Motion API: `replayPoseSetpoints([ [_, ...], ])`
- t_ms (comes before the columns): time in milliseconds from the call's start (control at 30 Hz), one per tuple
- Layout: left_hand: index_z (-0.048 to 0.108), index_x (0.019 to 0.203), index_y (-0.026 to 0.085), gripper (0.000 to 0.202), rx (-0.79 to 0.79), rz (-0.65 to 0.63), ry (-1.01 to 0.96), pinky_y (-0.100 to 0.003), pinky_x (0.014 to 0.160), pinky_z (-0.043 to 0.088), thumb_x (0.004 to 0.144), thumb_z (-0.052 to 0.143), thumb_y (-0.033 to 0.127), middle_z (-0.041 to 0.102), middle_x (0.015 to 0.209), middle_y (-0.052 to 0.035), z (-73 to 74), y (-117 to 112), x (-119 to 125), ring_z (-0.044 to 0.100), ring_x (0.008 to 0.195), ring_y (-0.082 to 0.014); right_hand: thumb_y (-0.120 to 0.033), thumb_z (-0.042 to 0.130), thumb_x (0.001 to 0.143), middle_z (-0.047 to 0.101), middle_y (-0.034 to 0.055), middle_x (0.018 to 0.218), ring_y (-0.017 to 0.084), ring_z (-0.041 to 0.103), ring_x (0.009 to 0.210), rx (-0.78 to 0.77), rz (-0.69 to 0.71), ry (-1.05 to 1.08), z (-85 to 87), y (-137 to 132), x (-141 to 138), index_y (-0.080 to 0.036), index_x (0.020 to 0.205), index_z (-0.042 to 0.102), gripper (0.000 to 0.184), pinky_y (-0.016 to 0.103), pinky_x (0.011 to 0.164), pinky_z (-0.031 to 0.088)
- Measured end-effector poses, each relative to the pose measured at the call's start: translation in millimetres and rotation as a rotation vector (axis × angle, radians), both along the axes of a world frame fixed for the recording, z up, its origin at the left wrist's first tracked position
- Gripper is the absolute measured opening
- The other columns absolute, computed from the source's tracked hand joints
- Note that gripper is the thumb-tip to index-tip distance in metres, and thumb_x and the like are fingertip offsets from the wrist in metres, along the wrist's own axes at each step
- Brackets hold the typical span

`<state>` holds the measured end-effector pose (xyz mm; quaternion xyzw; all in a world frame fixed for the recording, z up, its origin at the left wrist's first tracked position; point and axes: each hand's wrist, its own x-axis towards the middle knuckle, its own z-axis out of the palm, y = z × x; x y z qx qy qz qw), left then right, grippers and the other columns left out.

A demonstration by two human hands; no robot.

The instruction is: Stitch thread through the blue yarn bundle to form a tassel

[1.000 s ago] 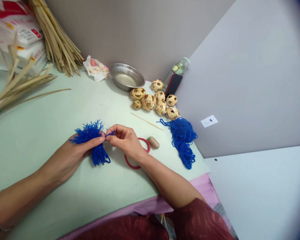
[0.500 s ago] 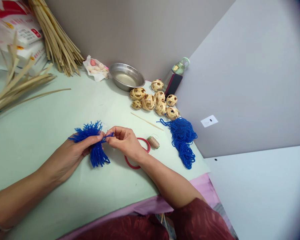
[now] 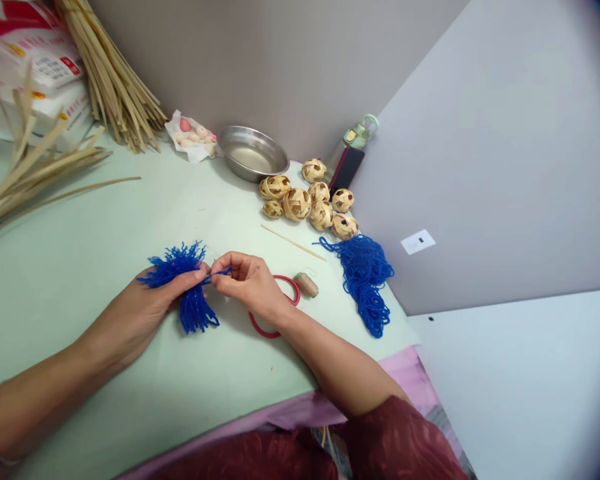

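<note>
A blue yarn tassel (image 3: 197, 311) with frayed upper ends is pinched at its middle by my left hand (image 3: 163, 293), the thumb lying across it. My right hand (image 3: 245, 277), at its right side, pinches a thin blue yarn strand (image 3: 223, 272) that comes off the bundle's middle. The fingertips of both hands are nearly touching. Under my right wrist lie red-handled scissors (image 3: 293, 291), partly covered by the hand; their blades are hidden. A spool of tan thread (image 3: 307, 285) lies just beyond the handles.
A heap of blue yarn (image 3: 367, 280) lies at the table's right edge. Several woven strip balls (image 3: 297, 204) cluster behind, beside a metal bowl (image 3: 253, 157), a phone (image 3: 347, 168) and a bottle (image 3: 357, 137). Bundles of flat strips (image 3: 115, 87) and white packages (image 3: 40, 53) occupy the far left.
The strand end in my right fingers sticks out slightly farther to the right. Both hands keep almost the same place and grip.
</note>
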<state>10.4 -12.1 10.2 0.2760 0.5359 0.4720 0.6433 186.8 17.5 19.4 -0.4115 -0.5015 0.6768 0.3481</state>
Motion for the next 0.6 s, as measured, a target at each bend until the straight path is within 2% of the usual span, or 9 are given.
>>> replayPoseSetpoints([
  [233, 0.088, 0.081, 0.028, 0.021, 0.015, 0.062, -0.003, -0.028, 0.077, 0.057, 0.066, 0.1, 0.035, 0.083, 0.082, 0.0026, 0.3, -0.3, 1.5, 0.074, 0.085, -0.0211, -0.029, 0.078, 0.072, 0.06, -0.0075, 0.066, 0.009, 0.051, 0.06, 0.014, -0.025, -0.042, 2.9, -0.7, 1.3, -0.02, 0.083, 0.067, 0.018, 0.025, 0.062, 0.042],
  [400, 0.085, 0.079, 0.024, 0.028, 0.032, -0.035, 0.073, -0.033, 0.075, 0.056, 0.059, 0.101, 0.036, 0.083, 0.078, 0.0012, -2.4, 0.4, -0.6, 0.071, 0.078, -0.0223, -0.031, 0.079, 0.071, 0.063, -0.0067, 0.065, 0.011, 0.056, 0.061, -0.011, -0.029, -0.013, 2.0, -0.1, 0.1, -0.021, 0.082, 0.066, 0.02, 0.026, 0.063, 0.044],
  [600, 0.083, 0.075, 0.023, 0.029, 0.026, -0.006, 0.062, -0.031, 0.076, 0.056, 0.057, 0.102, 0.035, 0.081, 0.072, 0.003, -3.4, 1.8, 0.1, 0.069, 0.074, -0.0205, -0.027, 0.079, 0.069, 0.063, -0.007, 0.064, 0.011, 0.06, 0.062, -0.055, 0.004, 0.018, 1.2, -0.7, -0.7, -0.02, 0.082, 0.066, 0.02, 0.026, 0.065, 0.046],
])
